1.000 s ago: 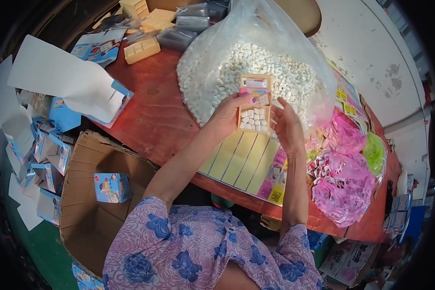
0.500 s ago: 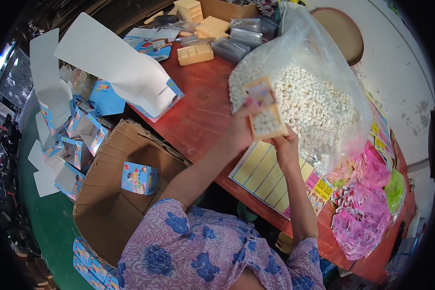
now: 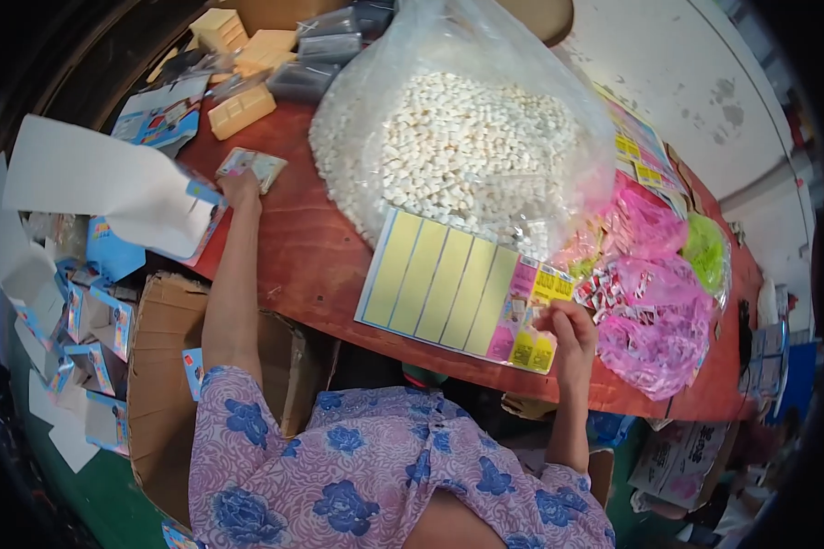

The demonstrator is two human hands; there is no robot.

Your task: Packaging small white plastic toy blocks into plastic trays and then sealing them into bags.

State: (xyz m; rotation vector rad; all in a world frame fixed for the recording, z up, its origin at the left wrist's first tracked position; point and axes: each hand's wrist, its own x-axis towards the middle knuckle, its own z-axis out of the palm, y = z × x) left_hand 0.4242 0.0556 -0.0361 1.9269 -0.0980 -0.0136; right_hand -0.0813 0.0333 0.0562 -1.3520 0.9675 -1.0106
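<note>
At the table's left, my left hand [image 3: 241, 189] has its fingers on the near edge of a small tray [image 3: 258, 165] with a printed, pinkish top. My right hand [image 3: 572, 334] is over the right end of a sticker sheet [image 3: 444, 284], thumb and fingers drawn together in a pinch. Whatever it pinches is too small to make out. The sheet has wide pale-yellow strips and a pink-and-yellow printed end. Just beyond it stands a big clear plastic bag [image 3: 467, 137] full of small white pieces.
Pink plastic bags [image 3: 655, 320] and a lime-green bag [image 3: 705, 252] lie at the right. Cream plastic trays [image 3: 241, 112] and clear-grey cases [image 3: 316, 69] sit at the back. Left are a white-flapped carton [image 3: 110, 183], folded blue boxes [image 3: 96, 366] and a large cardboard box [image 3: 165, 366].
My hands have parted: the left carried the tray leftward to the table, while the right came down onto the sticker sheet. The whole view has swung to the right.
</note>
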